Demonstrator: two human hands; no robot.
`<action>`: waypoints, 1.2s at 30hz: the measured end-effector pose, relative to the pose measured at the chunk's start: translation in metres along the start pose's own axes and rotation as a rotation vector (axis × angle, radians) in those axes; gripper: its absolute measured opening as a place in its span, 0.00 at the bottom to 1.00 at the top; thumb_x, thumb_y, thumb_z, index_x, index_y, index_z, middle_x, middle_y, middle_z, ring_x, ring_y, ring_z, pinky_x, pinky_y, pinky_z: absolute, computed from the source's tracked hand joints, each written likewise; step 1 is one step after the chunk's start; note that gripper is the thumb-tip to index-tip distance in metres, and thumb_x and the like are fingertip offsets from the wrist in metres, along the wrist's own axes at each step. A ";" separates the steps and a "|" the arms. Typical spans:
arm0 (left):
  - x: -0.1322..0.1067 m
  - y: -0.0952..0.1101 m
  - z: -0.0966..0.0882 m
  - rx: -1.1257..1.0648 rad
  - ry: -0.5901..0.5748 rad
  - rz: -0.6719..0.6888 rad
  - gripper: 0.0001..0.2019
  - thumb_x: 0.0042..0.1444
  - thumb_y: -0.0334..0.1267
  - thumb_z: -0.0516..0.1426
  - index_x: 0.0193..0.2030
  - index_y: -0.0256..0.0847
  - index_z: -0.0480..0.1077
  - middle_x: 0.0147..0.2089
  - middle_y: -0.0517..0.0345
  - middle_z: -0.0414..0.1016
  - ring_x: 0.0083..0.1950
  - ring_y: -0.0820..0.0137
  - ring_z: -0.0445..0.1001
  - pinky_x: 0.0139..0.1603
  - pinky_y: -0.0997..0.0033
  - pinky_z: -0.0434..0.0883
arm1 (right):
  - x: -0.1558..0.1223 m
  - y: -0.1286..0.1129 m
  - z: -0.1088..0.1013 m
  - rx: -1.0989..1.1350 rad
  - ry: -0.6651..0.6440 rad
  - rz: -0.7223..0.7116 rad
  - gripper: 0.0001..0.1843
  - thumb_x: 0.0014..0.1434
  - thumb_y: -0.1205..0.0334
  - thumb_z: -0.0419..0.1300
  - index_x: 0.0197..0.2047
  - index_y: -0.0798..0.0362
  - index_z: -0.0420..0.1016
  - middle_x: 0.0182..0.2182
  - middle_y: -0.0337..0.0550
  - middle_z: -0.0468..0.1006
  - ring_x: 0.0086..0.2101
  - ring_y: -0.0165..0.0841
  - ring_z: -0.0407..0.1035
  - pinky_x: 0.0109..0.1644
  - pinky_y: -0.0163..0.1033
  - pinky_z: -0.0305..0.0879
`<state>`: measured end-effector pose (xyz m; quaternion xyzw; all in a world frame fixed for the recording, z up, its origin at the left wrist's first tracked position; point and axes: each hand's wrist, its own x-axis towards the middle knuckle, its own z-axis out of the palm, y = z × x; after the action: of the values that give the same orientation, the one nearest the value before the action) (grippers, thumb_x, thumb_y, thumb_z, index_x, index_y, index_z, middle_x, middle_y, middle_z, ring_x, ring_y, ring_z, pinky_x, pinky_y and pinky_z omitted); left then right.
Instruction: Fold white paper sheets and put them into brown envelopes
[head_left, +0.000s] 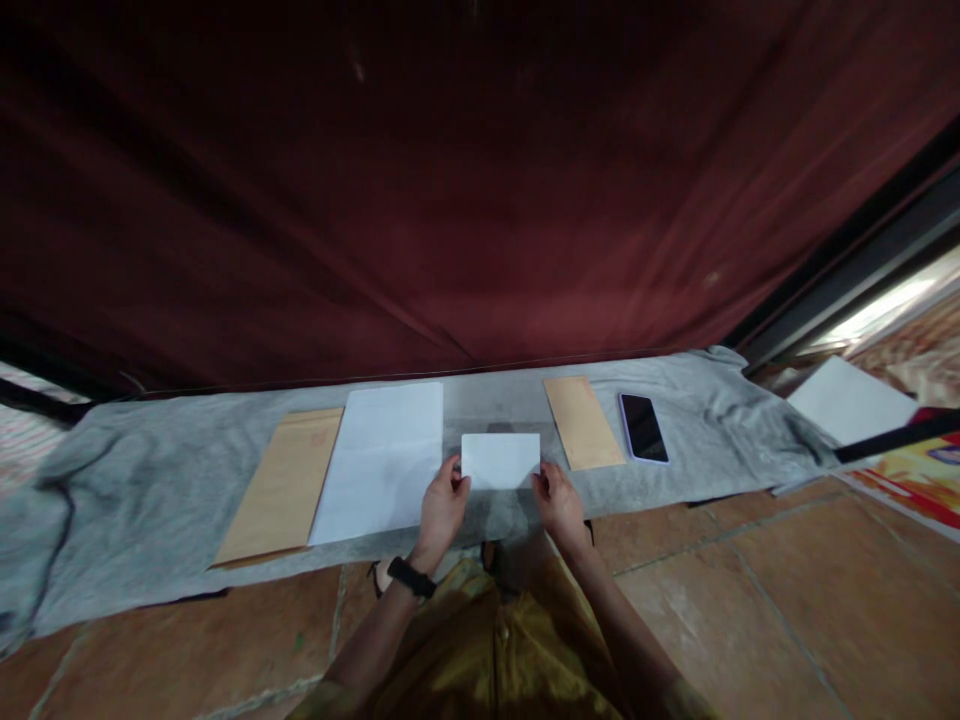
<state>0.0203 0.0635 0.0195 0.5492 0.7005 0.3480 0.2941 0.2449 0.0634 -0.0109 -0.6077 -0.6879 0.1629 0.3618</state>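
A small white rectangle of paper [500, 461], which looks folded, is held level between my two hands over the grey cloth. My left hand [443, 505] pinches its lower left corner, and a dark band circles that wrist. At the lower right corner my right hand [559, 502] grips it between thumb and fingers. Left of my hands lies a stack of white sheets [386, 460], beside a large brown envelope [285, 485]. A smaller brown envelope [585, 422] rests to the right, just beyond my right hand.
A phone [643, 428] with a pale purple edge lies right of the small envelope. Grey cloth [712, 430] covers the narrow bench. Behind it hangs a dark red curtain [480, 200]. White paper [852, 400] and a colourful printed box [919, 470] are at the far right.
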 end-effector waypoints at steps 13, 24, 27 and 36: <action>0.008 0.019 0.001 0.276 -0.041 -0.072 0.22 0.62 0.32 0.57 0.63 0.41 0.66 0.39 0.57 0.80 0.39 0.66 0.79 0.40 0.71 0.69 | 0.003 -0.008 0.002 -0.240 0.006 -0.003 0.22 0.70 0.61 0.46 0.62 0.59 0.66 0.44 0.54 0.78 0.43 0.40 0.74 0.46 0.43 0.71; -0.001 0.026 0.003 0.528 -0.001 0.060 0.20 0.65 0.33 0.54 0.63 0.41 0.66 0.53 0.48 0.78 0.49 0.63 0.79 0.48 0.69 0.73 | 0.003 -0.012 -0.004 -0.394 -0.091 -0.045 0.19 0.71 0.62 0.48 0.60 0.53 0.72 0.40 0.47 0.76 0.36 0.35 0.72 0.41 0.37 0.66; -0.003 0.021 0.006 0.605 0.062 0.189 0.18 0.64 0.32 0.53 0.60 0.39 0.69 0.53 0.46 0.77 0.52 0.59 0.77 0.53 0.62 0.73 | 0.003 -0.013 -0.006 -0.409 -0.104 -0.042 0.19 0.70 0.63 0.49 0.60 0.52 0.72 0.40 0.47 0.76 0.36 0.34 0.71 0.40 0.36 0.65; -0.028 0.016 0.039 0.590 -0.127 0.680 0.21 0.68 0.36 0.50 0.66 0.39 0.64 0.73 0.47 0.60 0.74 0.58 0.56 0.71 0.50 0.62 | 0.004 -0.015 -0.005 -0.376 -0.101 -0.039 0.21 0.70 0.63 0.47 0.60 0.53 0.73 0.41 0.50 0.77 0.37 0.37 0.73 0.42 0.39 0.68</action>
<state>0.0660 0.0448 0.0104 0.8285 0.5304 0.1759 0.0364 0.2374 0.0627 0.0039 -0.6421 -0.7353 0.0549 0.2100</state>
